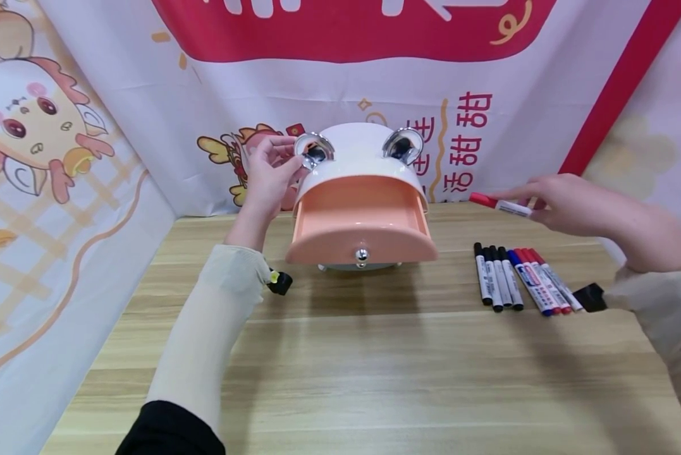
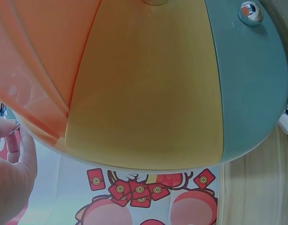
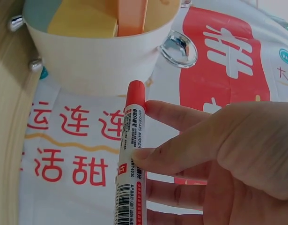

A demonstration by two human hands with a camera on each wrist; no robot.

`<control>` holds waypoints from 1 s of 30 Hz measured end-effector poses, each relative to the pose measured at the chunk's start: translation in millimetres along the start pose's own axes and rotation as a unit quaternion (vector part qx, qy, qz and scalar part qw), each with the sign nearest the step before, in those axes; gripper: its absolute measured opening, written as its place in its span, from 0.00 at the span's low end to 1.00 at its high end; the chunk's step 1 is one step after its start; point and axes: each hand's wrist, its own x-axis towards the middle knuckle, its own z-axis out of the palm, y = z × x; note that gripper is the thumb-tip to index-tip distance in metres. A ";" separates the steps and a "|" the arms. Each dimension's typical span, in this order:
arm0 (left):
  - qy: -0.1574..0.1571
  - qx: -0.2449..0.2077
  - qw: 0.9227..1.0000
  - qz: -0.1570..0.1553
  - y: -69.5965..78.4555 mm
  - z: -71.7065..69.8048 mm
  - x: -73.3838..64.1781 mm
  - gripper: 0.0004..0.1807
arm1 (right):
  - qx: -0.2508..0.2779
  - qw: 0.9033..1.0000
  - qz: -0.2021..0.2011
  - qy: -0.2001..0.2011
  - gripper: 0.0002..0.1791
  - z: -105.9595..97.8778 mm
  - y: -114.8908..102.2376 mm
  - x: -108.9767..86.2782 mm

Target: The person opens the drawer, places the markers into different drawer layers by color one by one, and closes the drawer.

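Note:
A small white drawer cabinet (image 1: 357,142) stands against the backdrop, its top peach drawer (image 1: 363,243) pulled out. My left hand (image 1: 269,170) pinches the left silver ring (image 1: 315,150) on top of it. Below the peach drawer, the left wrist view shows a yellow drawer (image 2: 144,93) and a teal drawer (image 2: 251,79), both pushed in. My right hand (image 1: 579,202) holds a red-capped whiteboard marker (image 3: 132,154) above the table, to the right of the cabinet. Thumb and fingers grip its white barrel; the red cap points toward the cabinet.
On the wooden table (image 1: 340,379), several black-capped markers (image 1: 499,278), one blue marker (image 1: 528,281) and several red markers (image 1: 556,281) lie side by side below my right hand. A second silver ring (image 1: 403,146) sits on the cabinet's right. Printed cloth (image 1: 118,57) encloses the table.

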 end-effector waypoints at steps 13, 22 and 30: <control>0.002 0.001 1.000 -0.006 0.5 -0.1 0.1 0.16 | -0.010 1.000 -0.018 -0.001 0.37 -11.7 -26.0 2.3; 0.001 -0.003 1.000 -0.009 0.2 -1.3 0.3 0.17 | -0.019 0.999 -0.029 -0.016 0.35 -15.4 -41.0 12.9; -0.001 -0.004 1.000 -0.006 0.6 -1.0 -0.6 0.17 | -0.016 0.998 -0.059 -0.025 0.35 -19.1 -54.2 20.6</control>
